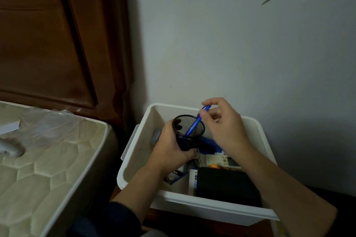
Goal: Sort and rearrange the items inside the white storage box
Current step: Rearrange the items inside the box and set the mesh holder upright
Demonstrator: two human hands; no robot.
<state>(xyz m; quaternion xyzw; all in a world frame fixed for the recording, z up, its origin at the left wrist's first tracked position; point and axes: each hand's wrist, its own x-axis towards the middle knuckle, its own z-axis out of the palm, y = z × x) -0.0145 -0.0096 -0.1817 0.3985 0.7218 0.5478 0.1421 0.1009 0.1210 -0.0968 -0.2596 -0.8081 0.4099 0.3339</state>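
- Right hand [221, 121] pinches the light, stiff blue pen [195, 121] by its top.
- Left hand [169, 146] grips the black mesh cup [187, 131], light and rigid, around its side.

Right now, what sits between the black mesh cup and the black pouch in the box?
In the head view, small cartons and papers lie between the mesh pen cup and black pouch.
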